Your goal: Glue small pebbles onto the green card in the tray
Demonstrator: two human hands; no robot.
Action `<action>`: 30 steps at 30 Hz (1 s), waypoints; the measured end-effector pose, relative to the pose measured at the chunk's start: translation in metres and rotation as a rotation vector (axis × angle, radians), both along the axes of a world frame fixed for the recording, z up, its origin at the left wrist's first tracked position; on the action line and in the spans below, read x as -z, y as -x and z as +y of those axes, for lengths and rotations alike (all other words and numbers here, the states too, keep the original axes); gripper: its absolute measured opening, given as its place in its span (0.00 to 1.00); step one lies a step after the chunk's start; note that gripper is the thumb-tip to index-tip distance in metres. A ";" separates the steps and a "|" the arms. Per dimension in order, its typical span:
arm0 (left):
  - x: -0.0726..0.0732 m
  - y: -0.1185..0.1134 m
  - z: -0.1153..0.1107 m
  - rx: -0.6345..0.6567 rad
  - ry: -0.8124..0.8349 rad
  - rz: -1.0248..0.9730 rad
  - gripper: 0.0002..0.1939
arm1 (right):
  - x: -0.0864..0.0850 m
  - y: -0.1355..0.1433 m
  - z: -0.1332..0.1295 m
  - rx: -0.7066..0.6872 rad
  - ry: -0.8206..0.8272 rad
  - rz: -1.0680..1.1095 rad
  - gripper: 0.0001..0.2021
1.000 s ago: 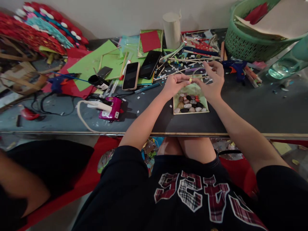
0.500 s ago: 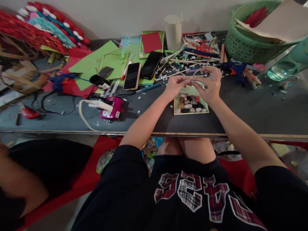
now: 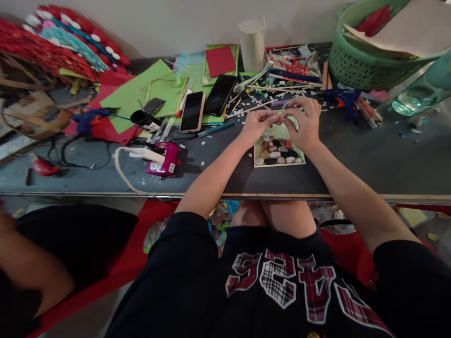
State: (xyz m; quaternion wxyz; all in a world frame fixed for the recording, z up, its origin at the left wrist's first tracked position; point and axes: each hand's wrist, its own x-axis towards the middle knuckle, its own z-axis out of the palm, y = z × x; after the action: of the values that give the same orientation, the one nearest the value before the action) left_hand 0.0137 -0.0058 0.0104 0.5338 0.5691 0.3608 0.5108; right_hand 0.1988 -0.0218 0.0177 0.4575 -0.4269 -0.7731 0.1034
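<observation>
Above the far half of a shallow pale-green tray (image 3: 260,165), my two hands meet at the fingertips. My left hand (image 3: 256,126) is closed in a pinch on a tiny yellow piece (image 3: 279,114), too small to name more exactly. From the other side, my right hand (image 3: 303,123) has its fingers closed at the same spot. A thin, pale curved strip (image 3: 283,106) arcs up by its fingers; how it joins the yellow piece is hidden. Smooth pebbles (image 3: 275,155) in brown, black and white lie in the tray, with a small orange-red bit among them.
Left on the table are a purple power adapter (image 3: 169,159), two phones (image 3: 192,111), green paper (image 3: 128,96) and a glue gun (image 3: 88,121). Sticks and paper scraps lie behind my hands. A green basket (image 3: 352,65), a second glue gun (image 3: 347,102) and another person's arm (image 3: 38,263) also show.
My right hand has shifted slightly left and its fingers have drawn in around the small piece. The yellow bit shows more plainly. My left hand is nearly still.
</observation>
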 end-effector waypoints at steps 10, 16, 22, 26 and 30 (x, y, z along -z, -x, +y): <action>0.002 0.002 0.001 0.011 -0.010 0.001 0.21 | 0.000 -0.001 0.001 -0.002 0.014 0.035 0.25; 0.004 0.002 0.001 0.040 -0.033 -0.016 0.29 | 0.006 -0.001 0.004 0.035 -0.090 -0.099 0.25; 0.001 0.001 -0.001 0.031 -0.014 0.000 0.29 | 0.014 -0.002 0.011 0.007 -0.125 -0.125 0.22; 0.002 0.003 0.001 -0.022 0.008 0.036 0.22 | 0.014 -0.012 0.020 0.074 -0.140 -0.034 0.22; 0.004 0.003 0.003 -0.036 0.026 0.036 0.15 | 0.013 -0.034 0.033 0.277 -0.169 0.025 0.25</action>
State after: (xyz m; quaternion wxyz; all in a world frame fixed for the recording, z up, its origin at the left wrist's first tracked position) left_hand 0.0106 -0.0028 0.0065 0.5252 0.5647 0.3870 0.5055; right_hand 0.2328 0.0107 0.0052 0.5111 -0.4882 -0.7071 -0.0210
